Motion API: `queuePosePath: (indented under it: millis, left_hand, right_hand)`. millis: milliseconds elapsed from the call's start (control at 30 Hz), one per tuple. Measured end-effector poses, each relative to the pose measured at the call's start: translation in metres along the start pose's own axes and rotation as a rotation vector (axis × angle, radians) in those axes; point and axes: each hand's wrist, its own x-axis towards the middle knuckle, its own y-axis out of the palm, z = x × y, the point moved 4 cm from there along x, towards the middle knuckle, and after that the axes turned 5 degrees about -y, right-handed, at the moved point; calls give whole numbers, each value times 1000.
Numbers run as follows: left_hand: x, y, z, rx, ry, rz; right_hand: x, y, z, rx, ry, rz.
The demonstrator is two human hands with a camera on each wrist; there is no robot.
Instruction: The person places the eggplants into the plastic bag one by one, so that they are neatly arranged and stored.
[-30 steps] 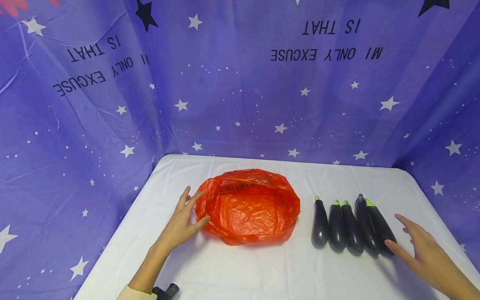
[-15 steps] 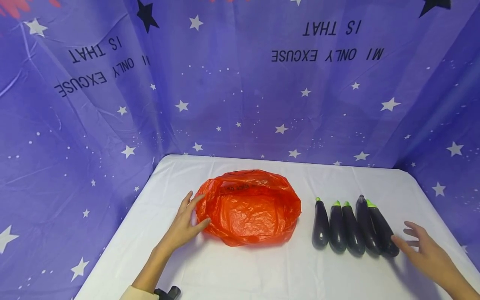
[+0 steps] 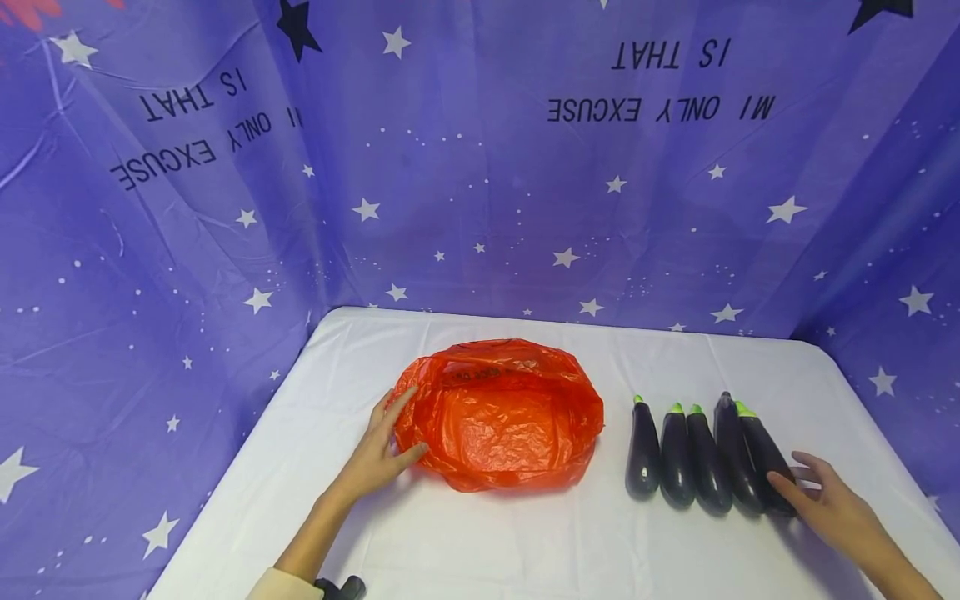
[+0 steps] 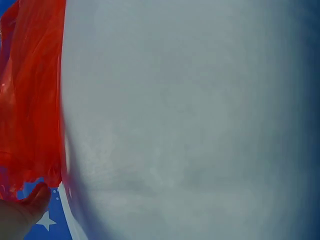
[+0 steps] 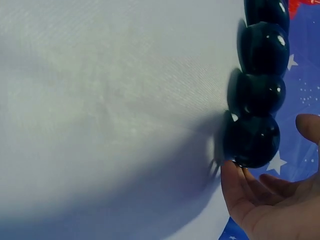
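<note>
An open red plastic bag (image 3: 498,429) sits on the white-covered table, its wide mouth facing up. My left hand (image 3: 378,458) is at the bag's left rim, fingers spread and relaxed, apparently touching the plastic. In the left wrist view, only the thumb side of that hand (image 4: 22,212) shows below the bag (image 4: 37,100). Right of the bag lie several dark purple eggplants in a row. Beside the rightmost eggplant (image 3: 760,446), my right hand (image 3: 832,504) has its thumb over it. The right wrist view shows fingertips touching that eggplant (image 5: 252,142), with the thumb apart.
Purple cloth (image 3: 480,167) with stars and lettering rises behind and on both sides of the white tablecloth (image 3: 480,542). A black object (image 3: 345,588), partly cut off, shows beside the left sleeve at the bottom edge.
My right hand drew back slightly, then moved left onto the rightmost eggplant. My left hand shifted a little right, closer to the bag's rim. Bag and eggplants look unmoved.
</note>
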Motion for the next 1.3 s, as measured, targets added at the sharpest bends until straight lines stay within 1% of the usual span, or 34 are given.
queuePosePath:
  millis: [67,200,400,600,733,833,900,1100,1300]
  left_hand:
    - [0,1,0,-12,2,11]
    - [1,2,1,-25,-15,26]
    - [3,3,3,-10,-36,17]
    - [6,4,7,-19,-63,9]
    - [8,5,10,-29,-95,20]
    - [10,6,11,-30,-136,37]
    - [10,6,12,-22,-147,47]
    - [11,7,13,-14,-139,65]
    - [12,8,14,-8,-143,73]
  right_hand:
    - [2,2,-1,-16,0,-3]
    - [3,4,-4,-28,2,2]
    - [2,6,-5,-36,-15,-9]
    - [2,8,-4,-33,-12,-3]
    - [2,8,-2,-34,-12,1]
    - [2,8,-1,-32,-17,-1]
    - [2,8,-1,-35,-20,-7]
    - [2,9,-2,-41,-17,-19]
    - [3,9,-4,-40,9,-15]
